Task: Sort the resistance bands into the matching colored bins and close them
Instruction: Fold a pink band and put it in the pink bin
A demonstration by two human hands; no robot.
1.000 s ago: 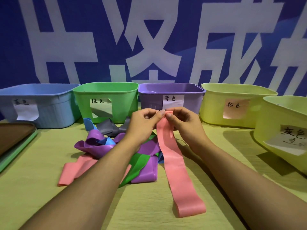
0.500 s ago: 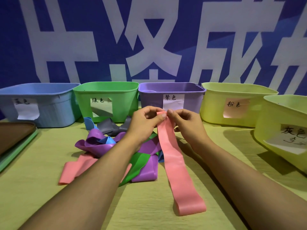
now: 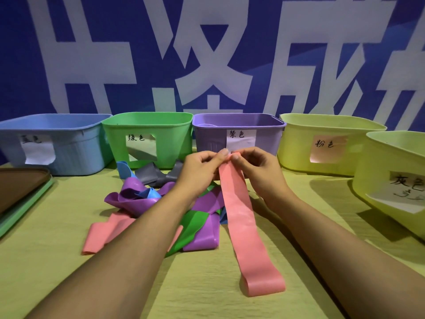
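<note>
A long pink band (image 3: 243,222) runs from my fingertips down to the table, its lower loop lying flat near me. My left hand (image 3: 202,169) and my right hand (image 3: 257,171) both pinch its top end in front of the purple bin (image 3: 211,137). A pile of bands (image 3: 147,196) lies left of it: purple, blue, grey, green and another pink one (image 3: 103,236). Behind stand the blue bin (image 3: 69,143), green bin (image 3: 147,125), a yellow bin with a pink label (image 3: 299,143) and a yellow bin with a grey label (image 3: 379,176).
Stacked lids, brown on green (image 3: 20,192), lie at the left edge. A blue banner with white characters (image 3: 207,54) closes off the back. The yellow-green tabletop (image 3: 195,291) spreads in front of me.
My hands have lifted the pink band's top end slightly and shifted their pinch; its lower loop has stayed on the table.
</note>
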